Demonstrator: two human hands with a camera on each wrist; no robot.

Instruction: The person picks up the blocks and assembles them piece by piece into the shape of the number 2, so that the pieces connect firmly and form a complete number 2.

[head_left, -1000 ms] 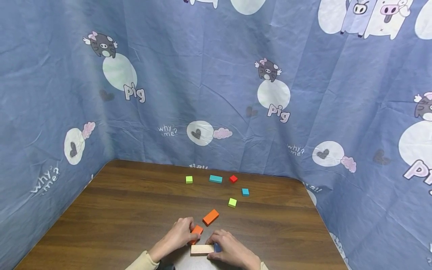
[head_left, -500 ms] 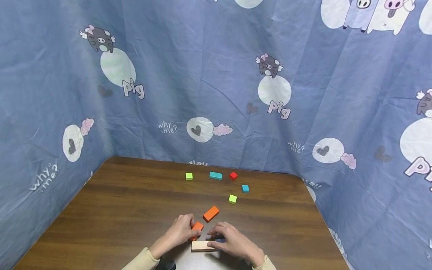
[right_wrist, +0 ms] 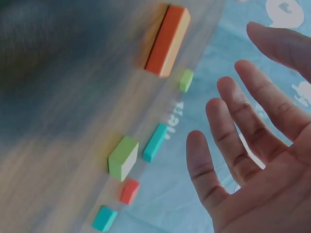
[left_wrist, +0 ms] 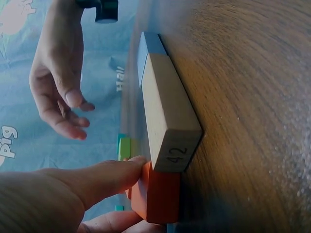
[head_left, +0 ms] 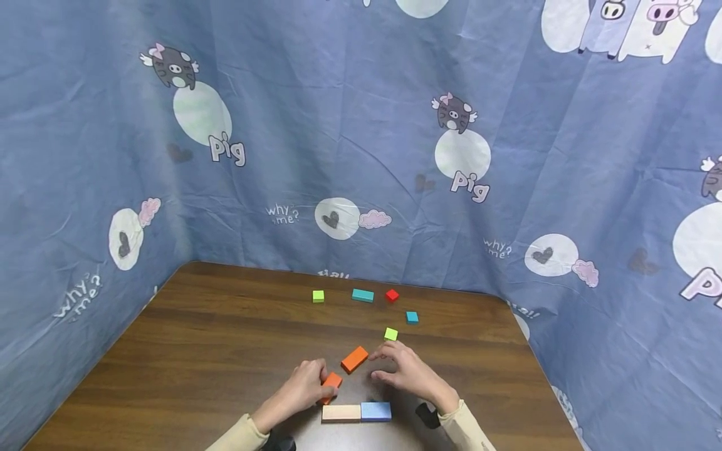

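My left hand point(head_left: 299, 389) pinches an orange block point(head_left: 333, 383) between thumb and fingers, at the table's near middle. Right beside that block, a plain wooden block point(left_wrist: 167, 97) lies with "42" printed on its end. A blue block point(head_left: 376, 411) sits end to end with the wooden one, forming a straight row. Above the table, my right hand point(head_left: 407, 371) holds nothing; its fingers are spread in the right wrist view. Just left of its fingertips in the head view lies a second orange block point(head_left: 354, 359), set at a slant.
Farther back on the brown table point(head_left: 237, 326) stand a lime green cube point(head_left: 391, 334), a light blue cube point(head_left: 412, 317), a red cube point(head_left: 392, 295), a teal block point(head_left: 363, 295) and another green cube point(head_left: 318, 296). A blue pig-print curtain point(head_left: 350, 156) hangs behind.
My right hand has let go of the blue block and moved up and forward toward the second orange block, leaving the blue one in line with the wooden block. My left hand stays put.
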